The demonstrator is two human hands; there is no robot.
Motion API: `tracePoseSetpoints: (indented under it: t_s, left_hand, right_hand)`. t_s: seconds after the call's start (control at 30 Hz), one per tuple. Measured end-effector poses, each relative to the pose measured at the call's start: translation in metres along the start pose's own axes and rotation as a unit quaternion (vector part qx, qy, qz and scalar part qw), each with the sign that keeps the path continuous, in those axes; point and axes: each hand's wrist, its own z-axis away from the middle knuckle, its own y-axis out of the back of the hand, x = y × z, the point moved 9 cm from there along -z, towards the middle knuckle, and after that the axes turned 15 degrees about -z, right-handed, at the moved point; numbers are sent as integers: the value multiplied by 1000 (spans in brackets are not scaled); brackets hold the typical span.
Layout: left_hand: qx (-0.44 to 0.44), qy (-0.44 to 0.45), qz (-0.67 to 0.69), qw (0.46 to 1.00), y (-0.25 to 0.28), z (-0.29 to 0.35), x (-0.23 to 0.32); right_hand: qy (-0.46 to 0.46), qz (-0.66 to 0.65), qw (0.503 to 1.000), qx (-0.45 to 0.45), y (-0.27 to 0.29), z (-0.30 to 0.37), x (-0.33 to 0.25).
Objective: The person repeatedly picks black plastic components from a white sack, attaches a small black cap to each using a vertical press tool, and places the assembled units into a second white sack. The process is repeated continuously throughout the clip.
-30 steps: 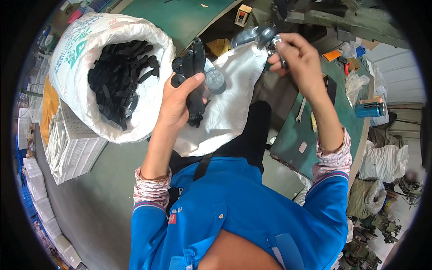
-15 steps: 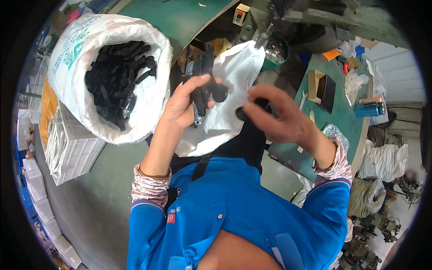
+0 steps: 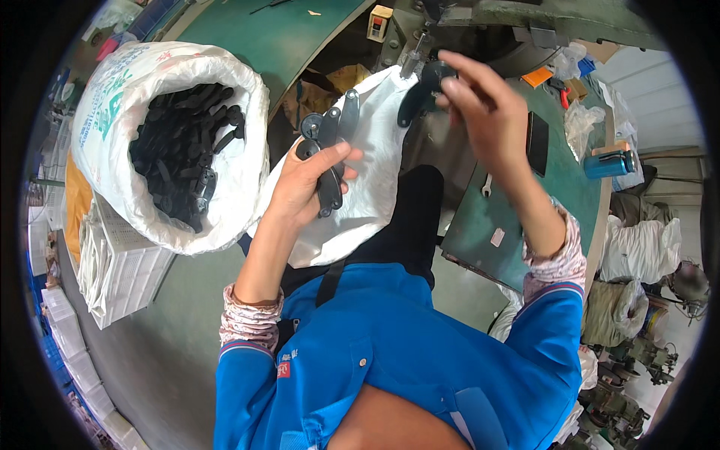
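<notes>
My left hand (image 3: 300,187) is closed round several long black handle-shaped parts (image 3: 349,112) with rounded ends and small holes. They fan out above its thumb. Raised at the upper right, my right hand (image 3: 491,112) grips another curved black part (image 3: 412,103) by its far end. That part lies close to the metal spindle (image 3: 412,63) of a machine; whether they touch I cannot tell. A white sheet (image 3: 371,165) hangs from the spindle area down to my lap, beneath both hands.
At the left stands a large white sack (image 3: 251,165), open, with many black parts (image 3: 176,139) inside. White crates (image 3: 131,262) are below it. On the green bench (image 3: 480,225) at the right lie a wrench (image 3: 487,185) and a blue bottle (image 3: 606,165). A small switch box (image 3: 379,24) is at the top.
My right hand has moved up and away from me, carrying a black part from over the lap to the spindle. The parts in my left hand now fan out more. The view has shifted slightly.
</notes>
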Motion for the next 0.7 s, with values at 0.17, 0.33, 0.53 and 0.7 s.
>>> tracePoseSetpoints:
  t_s: [0.17, 0.33, 0.53, 0.7]
  left_hand:
    - [0, -7, 26, 1000, -4, -3, 1]
    - [-49, -36, 75, 995, -14, -2, 8]
    - [-61, -75, 97, 991, -10, -3, 17]
    - [-11, -123, 98, 987, -11, -1, 31]
  right_hand:
    - [-47, -131, 990, -18, 7, -37, 24]
    - [-129, -160, 979, -15, -1, -48, 33]
    - [-149, -208, 967, 0, 0, -48, 34]
    - [-61, -184, 980, -45, -7, -35, 30]
